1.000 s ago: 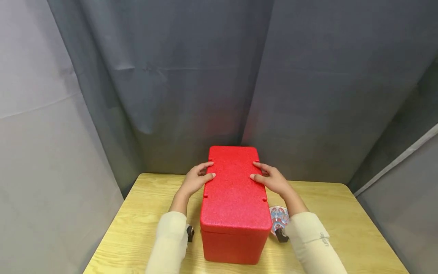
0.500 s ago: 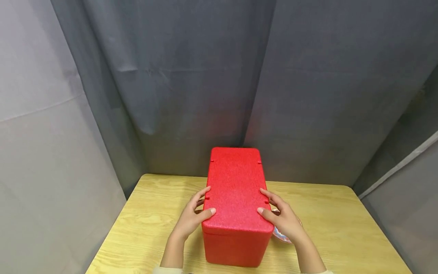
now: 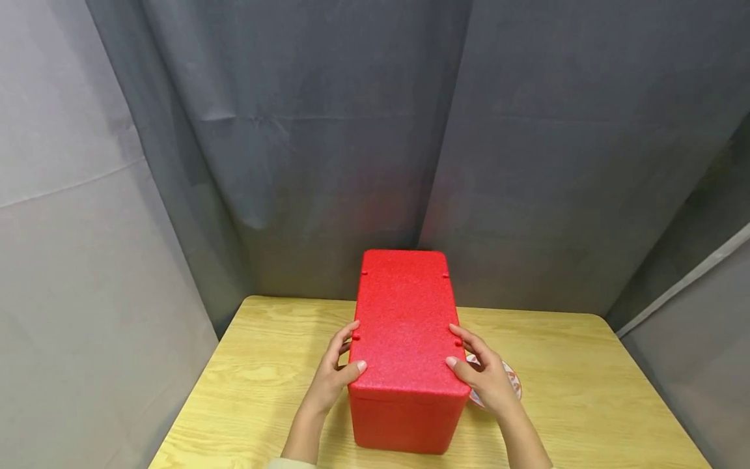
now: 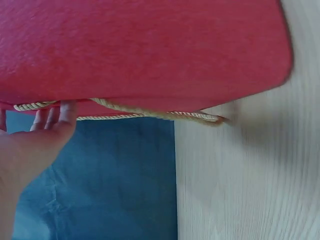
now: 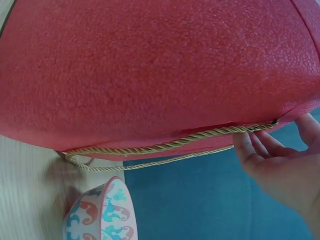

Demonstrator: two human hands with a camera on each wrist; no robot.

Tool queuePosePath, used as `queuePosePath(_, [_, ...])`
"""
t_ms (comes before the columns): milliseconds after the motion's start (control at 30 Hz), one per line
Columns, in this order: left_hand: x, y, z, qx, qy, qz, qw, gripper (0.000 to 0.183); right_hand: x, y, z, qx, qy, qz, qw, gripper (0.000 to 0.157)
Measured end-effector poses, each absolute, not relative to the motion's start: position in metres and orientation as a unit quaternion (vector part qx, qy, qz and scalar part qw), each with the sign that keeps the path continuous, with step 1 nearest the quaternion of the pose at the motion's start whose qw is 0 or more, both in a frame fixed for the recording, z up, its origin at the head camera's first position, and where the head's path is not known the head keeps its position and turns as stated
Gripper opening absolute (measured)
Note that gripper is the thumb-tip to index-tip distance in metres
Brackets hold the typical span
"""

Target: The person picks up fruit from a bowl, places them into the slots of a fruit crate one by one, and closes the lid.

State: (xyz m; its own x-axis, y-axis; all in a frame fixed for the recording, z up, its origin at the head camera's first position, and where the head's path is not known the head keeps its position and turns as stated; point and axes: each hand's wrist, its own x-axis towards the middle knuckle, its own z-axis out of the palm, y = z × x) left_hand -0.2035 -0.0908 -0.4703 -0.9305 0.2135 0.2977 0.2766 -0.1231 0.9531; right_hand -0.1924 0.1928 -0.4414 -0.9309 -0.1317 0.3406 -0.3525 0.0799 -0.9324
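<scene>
A red foam box [image 3: 404,423] with a fitted red lid [image 3: 404,312] stands upright on the table, long side running away from me. My left hand [image 3: 334,368] grips the lid's left edge near the front, thumb on top, other fingers down the side. On the opposite edge my right hand [image 3: 483,371] holds the lid in the same way. A twisted gold rope [image 4: 150,112] runs along the left side past my left fingertips. The right side has a similar rope [image 5: 160,146], touched by the right fingertips. The box's contents are hidden.
Just right of the box, partly behind my right hand, sits a patterned bowl [image 5: 117,215] with a pink rim. The wooden table [image 3: 586,391] extends to both sides. Grey curtains [image 3: 293,163] hang close behind its back edge.
Both hands have slid toward me along the lid, from its middle to near its front corners, mostly in the first half second. The box stays in place.
</scene>
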Motion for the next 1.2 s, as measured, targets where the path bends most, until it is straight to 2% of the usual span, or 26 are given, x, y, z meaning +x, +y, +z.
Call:
queuePosePath(133, [-0.202, -0.091, -0.472, -0.181, -0.667, -0.722, 0.024, 0.067, -0.192, 0.193, -0.445, 0.172, -0.720, 0.667, 0.078, 0.050])
queuePosePath(400, [-0.192, -0.087, -0.443, -0.188, -0.683, -0.706, 0.014, 0.065, -0.191, 0.194, -0.446, 0.156, -0.722, 0.667, 0.094, 0.048])
queuePosePath(700, [-0.207, -0.090, -0.470, -0.187, -0.677, -0.710, 0.034, 0.064, -0.194, 0.192, -0.448, 0.149, -0.725, 0.664, 0.107, 0.047])
queuePosePath(1033, [-0.203, -0.099, -0.476, -0.182, -0.686, -0.704, 0.025, 0.063, -0.191, 0.186, -0.446, 0.128, -0.749, 0.645, 0.079, 0.046])
queuePosePath(1200, [-0.203, -0.102, -0.475, -0.178, -0.692, -0.699, 0.037, 0.063, -0.192, 0.183, -0.446, 0.125, -0.753, 0.639, 0.088, 0.044])
